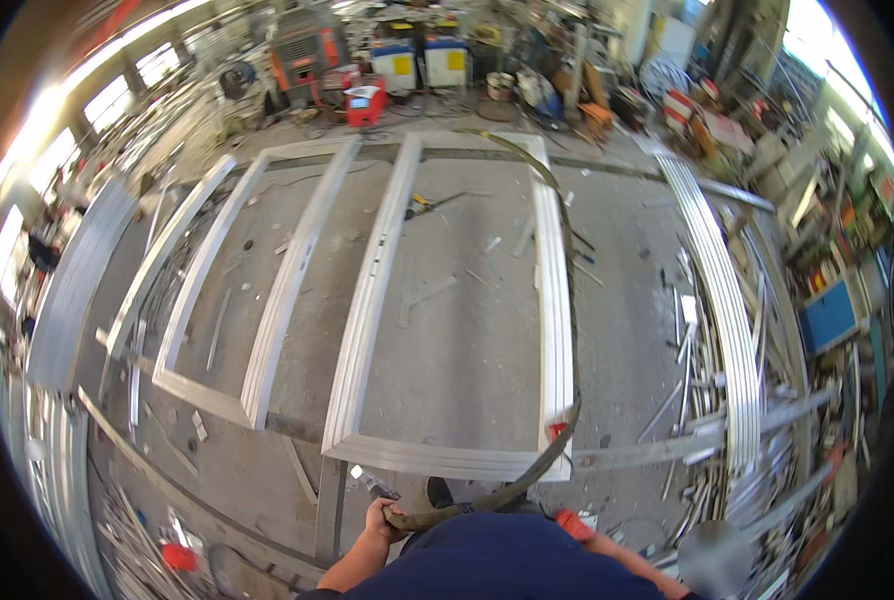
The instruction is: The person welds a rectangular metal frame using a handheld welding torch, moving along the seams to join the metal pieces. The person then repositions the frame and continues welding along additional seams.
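Observation:
At the lower middle, my left hand (pixel 380 521) is closed round the near end of a long olive-brown, hose-like strip (pixel 527 480). The strip bends past my body, then follows the right side of a silver metal frame (pixel 437 455) to its far end. Just beyond the same hand shows a dark tool with a pale tip (pixel 372 485); whether the hand also holds it is unclear. My right hand (pixel 599 543), low beside my body, has a red thing (pixel 573 524) at its fingers, its kind too small to make out. A small red piece (pixel 557 430) sits on the frame's near right corner.
A second silver frame (pixel 207 393) lies to the left on grey support rails. Ribbed metal profiles (pixel 717 300) stand right, with scattered offcuts (pixel 692 370) below. More profiles (pixel 77 290) lie far left. Pliers-like tools (pixel 422 203) rest on the floor. A red machine (pixel 365 102) stands at the back.

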The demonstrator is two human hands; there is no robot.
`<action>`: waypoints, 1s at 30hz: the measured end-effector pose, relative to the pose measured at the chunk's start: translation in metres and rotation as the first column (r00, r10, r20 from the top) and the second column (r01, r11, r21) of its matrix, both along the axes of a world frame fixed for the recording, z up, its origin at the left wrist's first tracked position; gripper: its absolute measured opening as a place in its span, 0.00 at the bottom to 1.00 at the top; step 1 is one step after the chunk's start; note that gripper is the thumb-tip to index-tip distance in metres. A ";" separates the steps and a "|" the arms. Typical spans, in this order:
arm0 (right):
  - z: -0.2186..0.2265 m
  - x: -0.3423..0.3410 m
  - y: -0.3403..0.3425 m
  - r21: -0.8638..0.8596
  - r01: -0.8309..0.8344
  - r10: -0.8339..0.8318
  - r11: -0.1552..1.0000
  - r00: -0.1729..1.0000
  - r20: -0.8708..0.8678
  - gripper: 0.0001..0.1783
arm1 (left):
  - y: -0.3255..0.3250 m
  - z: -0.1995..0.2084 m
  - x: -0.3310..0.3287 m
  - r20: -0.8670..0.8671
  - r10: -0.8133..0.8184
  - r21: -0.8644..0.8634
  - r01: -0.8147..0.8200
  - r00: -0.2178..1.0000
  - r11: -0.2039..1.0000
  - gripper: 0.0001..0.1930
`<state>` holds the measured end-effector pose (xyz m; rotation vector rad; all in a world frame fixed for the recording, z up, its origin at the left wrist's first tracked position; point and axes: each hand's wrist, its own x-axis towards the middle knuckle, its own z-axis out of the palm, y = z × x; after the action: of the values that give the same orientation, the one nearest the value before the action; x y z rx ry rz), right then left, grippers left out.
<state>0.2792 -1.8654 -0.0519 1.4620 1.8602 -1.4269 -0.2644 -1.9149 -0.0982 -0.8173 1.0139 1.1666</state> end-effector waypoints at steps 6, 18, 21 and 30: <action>0.109 -0.086 0.077 0.094 0.004 -0.007 0.996 1.000 0.026 0.22 | 0.014 -0.015 0.008 0.119 0.017 0.032 -0.021 0.993 0.999 0.10; 0.161 -0.130 0.137 0.211 -0.066 0.076 0.975 0.996 -0.039 0.22 | -0.043 -0.008 0.039 -0.101 0.339 -0.026 -0.343 0.936 0.939 0.05; 0.166 -0.113 0.136 0.211 -0.055 0.066 0.976 0.997 -0.043 0.22 | -0.064 -0.028 0.046 -0.056 0.423 -0.050 -0.426 0.904 0.903 0.07; 0.199 -0.034 0.117 0.238 0.106 -0.105 0.965 0.994 -0.018 0.22 | -0.078 -0.051 0.065 -0.151 0.441 -0.073 -0.455 0.885 0.888 0.06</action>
<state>0.2448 -1.7479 0.1467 1.6951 2.0432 -1.2880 -0.1990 -1.9934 -0.1490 -1.1123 1.0289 1.5885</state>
